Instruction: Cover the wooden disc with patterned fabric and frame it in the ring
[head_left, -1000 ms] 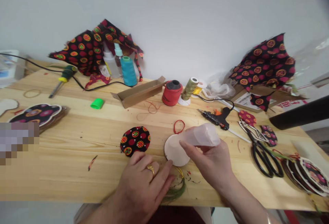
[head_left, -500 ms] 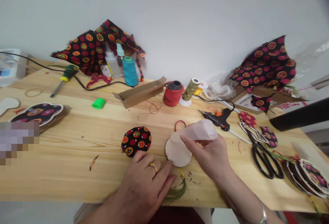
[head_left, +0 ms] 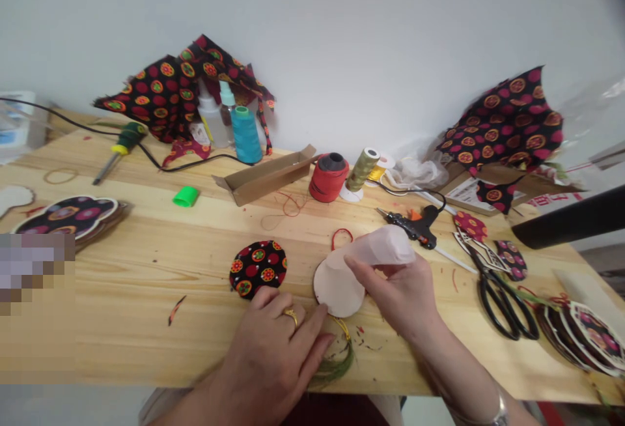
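On the wooden table before me lies a round pale disc [head_left: 339,292], with a red loop at its top and a yellow cord with a green tassel [head_left: 342,364] below. My right hand [head_left: 403,296] pinches a curled white paper [head_left: 383,247] that rises over the disc's upper right edge. Flat on the table, my left hand [head_left: 278,341] has its fingers apart, the index fingertip on the disc's lower left edge. Its other fingertips rest by the lower edge of a round patterned fabric piece [head_left: 258,268]. A ring is on this hand.
Black-handled scissors [head_left: 505,302] and a glue gun [head_left: 415,224] lie to the right, near stacked decorated pieces [head_left: 586,335]. Thread spools [head_left: 329,177], a narrow cardboard box [head_left: 268,175] and a green cap [head_left: 186,196] stand farther back. A screwdriver [head_left: 120,151] lies left.
The view has shifted very slightly. Both hands, the disc and the curled paper look almost the same as before.
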{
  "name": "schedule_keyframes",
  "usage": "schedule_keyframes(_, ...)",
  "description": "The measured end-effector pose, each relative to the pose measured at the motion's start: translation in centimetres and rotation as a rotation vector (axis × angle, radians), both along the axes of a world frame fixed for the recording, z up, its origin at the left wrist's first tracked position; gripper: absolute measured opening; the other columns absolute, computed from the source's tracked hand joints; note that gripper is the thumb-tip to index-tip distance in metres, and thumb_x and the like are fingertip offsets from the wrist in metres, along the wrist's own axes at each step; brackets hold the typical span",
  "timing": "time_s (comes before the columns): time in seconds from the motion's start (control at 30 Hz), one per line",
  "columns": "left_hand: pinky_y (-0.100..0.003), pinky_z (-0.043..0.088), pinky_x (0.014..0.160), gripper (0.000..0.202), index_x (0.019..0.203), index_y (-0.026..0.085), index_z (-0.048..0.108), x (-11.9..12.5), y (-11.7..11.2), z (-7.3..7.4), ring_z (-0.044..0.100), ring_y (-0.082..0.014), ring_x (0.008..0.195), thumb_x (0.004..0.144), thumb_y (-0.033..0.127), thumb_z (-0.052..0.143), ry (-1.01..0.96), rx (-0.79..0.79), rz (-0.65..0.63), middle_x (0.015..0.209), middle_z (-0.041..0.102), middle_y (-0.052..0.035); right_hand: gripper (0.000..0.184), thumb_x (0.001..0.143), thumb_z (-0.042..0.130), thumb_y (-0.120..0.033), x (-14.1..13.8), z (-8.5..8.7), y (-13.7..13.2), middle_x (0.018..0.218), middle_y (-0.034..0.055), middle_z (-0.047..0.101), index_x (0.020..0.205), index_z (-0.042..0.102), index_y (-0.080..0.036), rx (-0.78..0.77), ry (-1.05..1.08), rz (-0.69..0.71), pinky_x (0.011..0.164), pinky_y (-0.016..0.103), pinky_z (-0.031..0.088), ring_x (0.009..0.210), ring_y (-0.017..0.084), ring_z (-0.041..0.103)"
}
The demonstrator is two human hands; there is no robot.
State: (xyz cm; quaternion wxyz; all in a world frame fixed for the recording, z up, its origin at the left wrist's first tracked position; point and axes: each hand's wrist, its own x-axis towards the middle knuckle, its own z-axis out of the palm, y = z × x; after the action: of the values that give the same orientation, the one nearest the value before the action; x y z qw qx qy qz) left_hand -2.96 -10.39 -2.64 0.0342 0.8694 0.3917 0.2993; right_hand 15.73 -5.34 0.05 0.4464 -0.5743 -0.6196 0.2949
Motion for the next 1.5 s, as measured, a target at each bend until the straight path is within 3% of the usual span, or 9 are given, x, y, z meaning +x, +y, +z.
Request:
schedule_keyframes(0.27,-0.04,0.038,0.066,0.023,0.104,0.01,0.068,0.1,0.0,-0.1,0.058,-0.0231,0.064,0.092,0.02,0.051,-0.004,0.0,0.001,0.068,0.066,-0.0054,0.014,0.073,0.071,-0.028,-0.7,0.0,-0.7,0.078,0.0059,0.071,0.083,0.067,-0.018,-0.013,-0.017,0.042,0.06,0.031,0.054,0.067,0.02,0.067)
schedule_keyframes(0.43,-0.04,0.037,0.068,0.023,0.103,0.011,0.068,0.0,0.0,0.0,0.058,-0.0234,0.066,0.092,0.021,0.051,0.01,0.009,0.007,0.069,0.067,-0.005,0.013,0.073,0.071,-0.028,-0.3,0.0,0.0,0.075,0.0058,0.071,0.079,0.068,-0.017,0.03,-0.009,-0.008,0.057,0.03,0.054,0.062,0.019,0.066)
schedule_keyframes(0.63,-0.039,0.036,0.068,0.023,0.104,0.013,0.068,-0.1,-0.2,0.3,0.056,-0.0221,0.065,0.092,0.021,0.05,-0.015,0.014,0.01,0.067,0.065,-0.0025,0.011,0.069,0.073,-0.028,0.1,1.6,0.4,0.067,0.0037,0.072,0.072,0.068,-0.018,0.013,0.138,-0.107,0.052,0.027,0.055,0.057,0.017,0.066)
schedule_keyframes(0.8,-0.04,0.037,0.071,0.022,0.105,0.013,0.067,-0.5,-0.1,-0.1,0.056,-0.0231,0.068,0.092,0.016,0.05,-0.047,-0.006,0.067,0.07,0.067,-0.0027,0.015,0.069,0.074,-0.031,0.3,2.4,-0.1,0.058,0.0028,0.069,0.066,0.068,-0.018,-0.08,0.199,-0.097,0.046,0.026,0.053,0.051,0.017,0.064)
schedule_keyframes(0.93,-0.04,0.038,0.07,0.021,0.102,0.013,0.067,-0.7,0.1,-0.5,0.057,-0.0233,0.069,0.091,0.009,0.049,-0.089,-0.012,0.11,0.072,0.07,-0.0027,0.012,0.07,0.073,-0.029,-0.1,1.9,-1.1,0.067,0.0053,0.073,0.071,0.07,-0.017,-0.149,0.234,-0.014,0.051,0.028,0.056,0.057,0.019,0.067)
schedule_keyframes(1.13,-0.038,0.038,0.069,0.025,0.102,0.015,0.066,-0.7,0.0,-0.9,0.057,-0.0223,0.067,0.089,0.006,0.047,-0.069,-0.006,0.072,0.068,0.067,-0.002,0.01,0.072,0.072,-0.027,-0.8,0.7,-2.2,0.073,0.0053,0.071,0.072,0.067,-0.018,-0.137,0.174,0.066,0.06,0.031,0.056,0.064,0.019,0.067)
schedule_keyframes(1.5,-0.038,0.038,0.067,0.025,0.101,0.014,0.066,-0.5,0.0,-0.9,0.056,-0.0223,0.066,0.087,0.004,0.048,-0.051,-0.006,0.074,0.067,0.066,-0.0018,0.011,0.072,0.072,-0.028,-0.5,0.5,-2.3,0.076,0.0049,0.069,0.073,0.065,-0.019,-0.064,0.09,0.038,0.063,0.033,0.056,0.066,0.019,0.066)
